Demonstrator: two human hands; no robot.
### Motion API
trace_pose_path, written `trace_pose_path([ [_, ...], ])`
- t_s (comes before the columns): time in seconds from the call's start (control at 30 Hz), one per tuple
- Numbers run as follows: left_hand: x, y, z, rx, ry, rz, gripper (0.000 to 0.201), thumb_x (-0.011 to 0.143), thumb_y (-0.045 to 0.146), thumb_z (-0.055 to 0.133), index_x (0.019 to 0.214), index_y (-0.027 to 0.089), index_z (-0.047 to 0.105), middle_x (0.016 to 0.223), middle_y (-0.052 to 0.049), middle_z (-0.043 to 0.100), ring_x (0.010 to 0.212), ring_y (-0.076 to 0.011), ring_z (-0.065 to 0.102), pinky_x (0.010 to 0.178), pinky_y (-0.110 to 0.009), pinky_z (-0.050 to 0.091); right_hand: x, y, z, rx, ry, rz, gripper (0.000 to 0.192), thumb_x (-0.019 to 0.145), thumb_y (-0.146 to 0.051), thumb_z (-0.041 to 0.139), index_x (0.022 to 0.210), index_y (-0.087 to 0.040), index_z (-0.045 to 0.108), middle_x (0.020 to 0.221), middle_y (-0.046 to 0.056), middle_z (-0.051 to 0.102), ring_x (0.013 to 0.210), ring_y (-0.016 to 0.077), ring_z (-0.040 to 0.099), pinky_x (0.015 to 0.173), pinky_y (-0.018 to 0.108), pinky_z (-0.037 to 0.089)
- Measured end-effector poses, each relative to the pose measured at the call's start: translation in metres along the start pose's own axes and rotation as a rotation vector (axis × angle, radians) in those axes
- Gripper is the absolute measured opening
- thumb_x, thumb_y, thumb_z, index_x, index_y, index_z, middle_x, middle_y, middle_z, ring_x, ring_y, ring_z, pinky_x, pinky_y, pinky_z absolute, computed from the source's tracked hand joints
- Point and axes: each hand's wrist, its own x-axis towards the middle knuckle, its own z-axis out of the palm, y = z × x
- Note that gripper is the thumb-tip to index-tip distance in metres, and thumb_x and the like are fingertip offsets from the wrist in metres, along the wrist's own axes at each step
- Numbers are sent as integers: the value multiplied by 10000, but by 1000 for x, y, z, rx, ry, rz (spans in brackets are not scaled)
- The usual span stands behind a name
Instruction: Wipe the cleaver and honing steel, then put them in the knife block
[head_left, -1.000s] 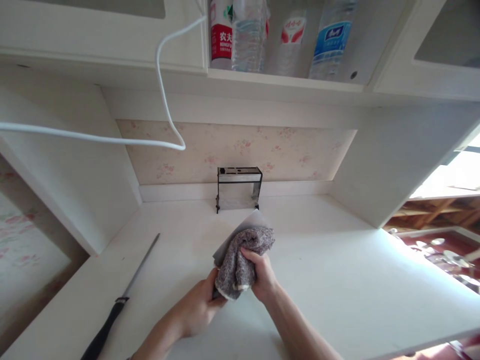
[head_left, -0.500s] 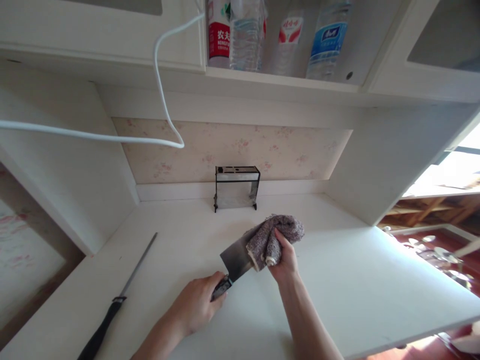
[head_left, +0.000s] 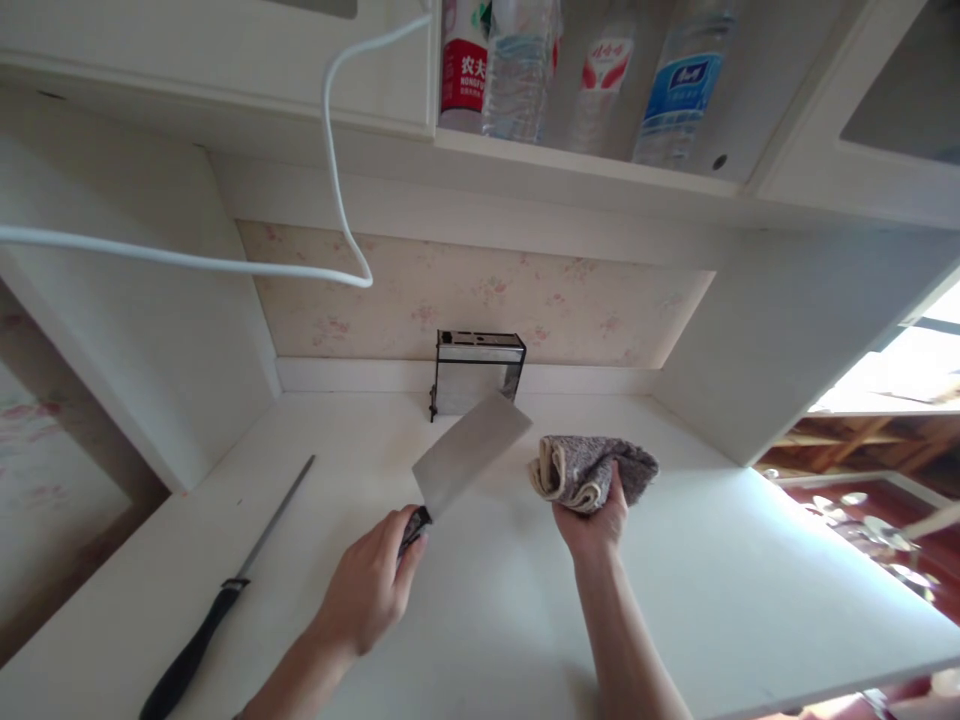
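Observation:
My left hand (head_left: 373, 580) is wrapped round the black handle of a cleaver (head_left: 472, 450). The broad blade points up and to the right, its flat face showing above the white counter. In my right hand (head_left: 596, 525) is a folded grey-brown towel (head_left: 592, 470), gripped from below with the thumb on top. A small gap separates the towel from the blade. On the counter to the left lies a sharpening steel (head_left: 232, 590) with a black handle, touched by neither hand.
A black-and-metal rack (head_left: 480, 350) stands against the back wall, partly behind the blade tip. Several plastic bottles (head_left: 679, 90) fill the open shelf above. A white cable (head_left: 334, 180) hangs at the upper left. The white counter (head_left: 712, 580) ends at the right edge.
The towel, which was wrapped over the blade, has come off it and moved right with my right hand. The cleaver has shifted slightly up and left, baring its whole blade.

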Motion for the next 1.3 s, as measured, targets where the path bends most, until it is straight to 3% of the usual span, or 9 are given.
trace_pose_path([
  [0.13, 0, 7, -8, -518, 108, -211, 343, 903, 451, 413, 1114, 191, 486, 718, -5, 529, 599, -122, 495, 540, -232, 400, -10, 12, 9, 75, -61, 110, 307, 798, -454, 594, 1037, -270, 649, 1041, -15, 694, 1046, 190, 612, 949, 413, 459],
  [0.23, 0, 6, -9, -964, 69, -284, 379, 898, 506, 386, 1036, 170, 497, 613, 51, 415, 428, -57, 327, 400, -190, 287, -22, 29, 14, 11, -84, 227, 253, 785, -383, 629, 990, -238, 663, 989, 5, 708, 975, 195, 639, 923, 389, 481],
  [0.33, -1, 8, -4, -1184, -2, -340, 431, 887, 554, 362, 1005, 161, 493, 568, 66, 414, 364, -46, 274, 348, -189, 283, -41, 49, 16, -101, -173, 354, 255, 739, -345, 680, 944, -194, 667, 936, 41, 714, 894, 228, 659, 881, 410, 499],
  [0.5, -5, 20, 7, -1020, -166, -420, 490, 861, 598, 375, 839, 132, 525, 470, 35, 472, 347, -84, 411, 345, -199, 354, -81, 72, 25, -254, -448, 390, 381, 646, -225, 760, 999, -147, 641, 952, 85, 697, 867, 257, 653, 838, 414, 506],
  [0.57, -6, 24, 9, -964, -247, -442, 509, 849, 614, 382, 868, 128, 532, 507, 11, 526, 386, -112, 481, 374, -224, 408, -91, 76, 32, -316, -483, 362, 423, 647, -168, 751, 1047, -123, 625, 969, 102, 686, 884, 264, 645, 834, 414, 502],
  [0.77, -3, 21, 17, -1015, -312, -423, 520, 854, 619, 364, 835, 128, 536, 515, 0, 539, 402, -110, 475, 411, -238, 418, -90, 79, 38, -411, -357, 347, 451, 678, -147, 713, 1111, -100, 595, 941, 109, 681, 845, 258, 650, 794, 407, 515],
  [0.97, 1, 15, 12, -1099, -353, -489, 490, 831, 643, 386, 728, 170, 463, 475, 64, 389, 354, -54, 292, 343, -187, 265, -80, 73, 32, -423, -272, 298, 426, 650, -142, 730, 1058, -125, 610, 924, 94, 695, 850, 259, 657, 780, 393, 527],
  [1.13, 0, 17, -3, -1121, -524, -574, 422, 836, 616, 418, 786, 198, 422, 586, 76, 364, 388, -25, 195, 349, -166, 165, -66, 65, 28, -381, -192, 303, 365, 639, -173, 741, 985, -129, 635, 913, 83, 703, 825, 254, 670, 769, 383, 538],
  [1.3, -3, 18, -3, -1069, -651, -601, 453, 829, 656, 374, 913, 217, 447, 597, 83, 306, 407, -28, 160, 367, -167, 143, -45, 54, 21, -279, -122, 338, 310, 687, -217, 706, 975, -120, 639, 860, 86, 711, 795, 244, 684, 756, 370, 545],
])
